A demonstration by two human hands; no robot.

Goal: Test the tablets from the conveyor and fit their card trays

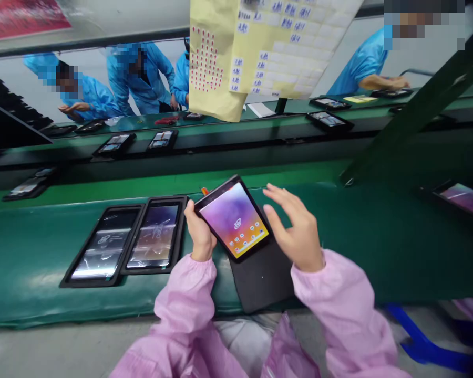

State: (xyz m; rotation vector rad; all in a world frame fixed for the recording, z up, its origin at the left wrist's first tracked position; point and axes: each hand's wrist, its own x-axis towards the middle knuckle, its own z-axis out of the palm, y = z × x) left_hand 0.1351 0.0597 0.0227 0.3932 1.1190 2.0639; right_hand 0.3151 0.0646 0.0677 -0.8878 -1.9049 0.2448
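Well, the person's left hand (199,232) grips the long left edge of a slim black-framed tablet (233,218), its fingers curled closed around the frame. The tablet is tilted up over the near edge of the worktop, its lower end above a matte black rectangular pad (262,281); whether the two touch cannot be told. Its lit screen shows a purple-to-orange gradient with a row of small white icons, and no brand or label can be read. The right hand (295,226) hovers just beside the tablet's right edge, fingers spread wide and holding nothing. A small orange tip (204,190) pokes out behind the tablet's upper corner. Both forearms wear loose pink smock sleeves (339,307).

Toward the left, two black trays (128,241) holding glossy lit tablets lie side by side on a green conveyor belt (31,278), near its front edge. Farther off, a second green belt carries more black trays, and co-workers in blue hooded smocks (140,79) stand beyond it. A yellow paper chart (276,47) hangs overhead, covered with rows of small blue handwritten characters, too small to read, and columns of red dots. A dark green steel strut (421,110) slants across the upper right.
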